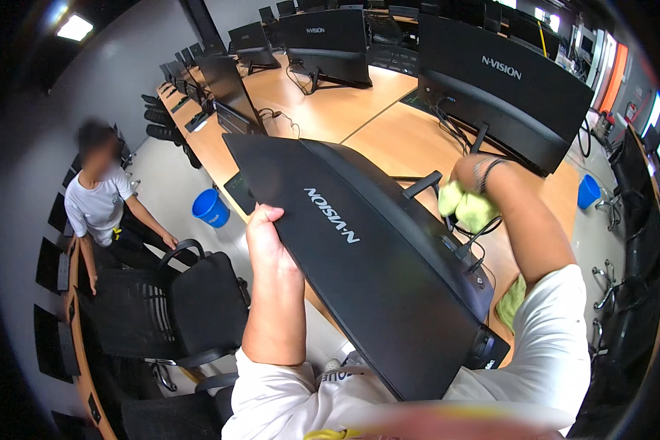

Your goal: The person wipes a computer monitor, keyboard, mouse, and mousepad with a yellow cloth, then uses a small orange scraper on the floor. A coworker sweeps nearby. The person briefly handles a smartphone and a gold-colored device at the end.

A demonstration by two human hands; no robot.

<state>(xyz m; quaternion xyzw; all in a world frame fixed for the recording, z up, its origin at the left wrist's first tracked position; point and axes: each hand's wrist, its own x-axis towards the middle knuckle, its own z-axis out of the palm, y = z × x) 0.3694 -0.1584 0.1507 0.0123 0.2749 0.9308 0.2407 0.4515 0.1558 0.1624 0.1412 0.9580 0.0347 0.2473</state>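
Observation:
A black monitor, seen from its back, is tilted in front of my body. My left hand grips its left edge, the thumb lying over the back panel. In my right hand is a bunched yellow-green cloth, next to the monitor's stand; the fingers are partly hidden by the cloth. Dark cables hang from the ports on the monitor's back. Under my right upper arm a second green cloth lies at the table edge.
More monitors stand on the light wooden table. At the left, a person in a white shirt is beside a black chair. One blue bin stands on the floor there, another at the right.

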